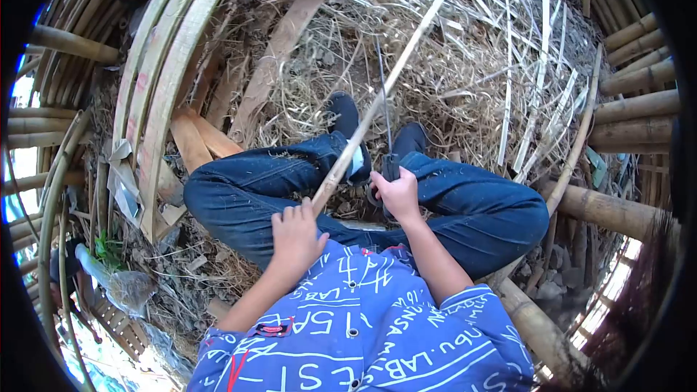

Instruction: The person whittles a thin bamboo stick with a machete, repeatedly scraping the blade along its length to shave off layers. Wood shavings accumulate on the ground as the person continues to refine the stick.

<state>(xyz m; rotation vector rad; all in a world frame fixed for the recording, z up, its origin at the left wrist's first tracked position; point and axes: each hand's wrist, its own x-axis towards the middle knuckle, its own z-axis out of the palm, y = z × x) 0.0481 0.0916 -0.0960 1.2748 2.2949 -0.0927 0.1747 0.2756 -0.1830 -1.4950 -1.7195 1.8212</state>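
A long pale bamboo strip slants from my lap up to the top of the view. My left hand lies over its lower end, fingers together and bent onto the strip near my thigh. In my right hand is the dark handle of a knife, its thin blade pointing up and away, crossing the strip partway along. The fingers of my right hand are wrapped round the handle. Both hands are just above my crossed legs in blue jeans.
Wooden slats stand at the left. Split bamboo strips and curly shavings cover the ground ahead. Thick bamboo poles run along the right. Part of another person shows at the far left.
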